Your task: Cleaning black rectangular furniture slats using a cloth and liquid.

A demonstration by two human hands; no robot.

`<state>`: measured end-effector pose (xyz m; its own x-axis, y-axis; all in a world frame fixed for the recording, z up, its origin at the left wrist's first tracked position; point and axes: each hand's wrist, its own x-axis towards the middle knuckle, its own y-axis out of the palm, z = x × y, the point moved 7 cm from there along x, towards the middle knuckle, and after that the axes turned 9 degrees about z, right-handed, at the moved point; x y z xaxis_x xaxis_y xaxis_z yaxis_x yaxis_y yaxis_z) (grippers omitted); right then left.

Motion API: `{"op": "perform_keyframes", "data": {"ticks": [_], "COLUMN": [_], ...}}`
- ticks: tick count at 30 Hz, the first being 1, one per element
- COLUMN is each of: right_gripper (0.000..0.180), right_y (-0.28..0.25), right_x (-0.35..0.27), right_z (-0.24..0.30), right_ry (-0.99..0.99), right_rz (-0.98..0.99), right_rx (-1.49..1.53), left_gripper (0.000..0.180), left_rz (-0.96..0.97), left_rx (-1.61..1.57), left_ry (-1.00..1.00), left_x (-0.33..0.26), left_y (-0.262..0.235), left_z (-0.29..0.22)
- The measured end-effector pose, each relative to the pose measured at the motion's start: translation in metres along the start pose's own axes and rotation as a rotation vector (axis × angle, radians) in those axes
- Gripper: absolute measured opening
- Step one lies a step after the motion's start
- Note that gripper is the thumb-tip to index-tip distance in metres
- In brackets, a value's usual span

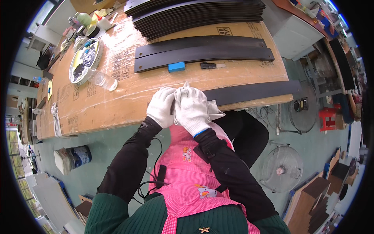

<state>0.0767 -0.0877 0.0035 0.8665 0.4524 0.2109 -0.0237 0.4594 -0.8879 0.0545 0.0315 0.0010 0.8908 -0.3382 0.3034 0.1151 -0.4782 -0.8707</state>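
A long dark grey strip (253, 92) lies along the near edge of the table, its left end covered by my hands. My left hand (161, 107), in a white knit glove, is closed round that left end. Close beside it, my right hand (192, 111), gloved the same way, grips a white cloth (214, 110) against the strip. The cloth sticks out above and to the right of the fingers. Two more dark strips (202, 55) lie farther back, partly overlapping. A blue block (176, 67) and a black-handled knife (209, 66) rest just in front of them.
A tall stack of dark strips (198, 19) stands at the back of the cardboard-covered table (117, 105). To the left are a clear cup (106, 81), a white basket (73, 74) of small pieces, and several bottles. A floor fan (283, 169) stands at right.
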Motion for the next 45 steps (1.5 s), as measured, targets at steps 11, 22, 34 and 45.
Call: {"op": "perform_keyframes", "data": {"ticks": [11,22,34,45], "right_gripper": [0.049,0.044,0.026,0.039], "right_y": [-0.127,-0.234,-0.178,-0.02], "right_x": [-0.013,-0.03,-0.024,0.026], "right_z": [-0.307,-0.544,-0.384,-0.052], "right_ry": [0.612,1.042,0.54,0.024], "right_rz": [-0.011,-0.245,-0.416,-0.048], "right_rx": [-0.397,-0.427,-0.274,-0.31], "left_gripper": [0.081,0.085,0.079,0.076], "left_rz": [0.144,0.184,0.167,0.087], "left_rx": [-0.016,-0.008,-0.023,-0.084], "left_ry": [-0.026,-0.018,-0.065,-0.065], "left_x": [0.015,0.01,0.014,0.0], "left_y": [-0.005,-0.001,-0.01,-0.012], "left_z": [-0.01,-0.008,-0.01,-0.002]}}
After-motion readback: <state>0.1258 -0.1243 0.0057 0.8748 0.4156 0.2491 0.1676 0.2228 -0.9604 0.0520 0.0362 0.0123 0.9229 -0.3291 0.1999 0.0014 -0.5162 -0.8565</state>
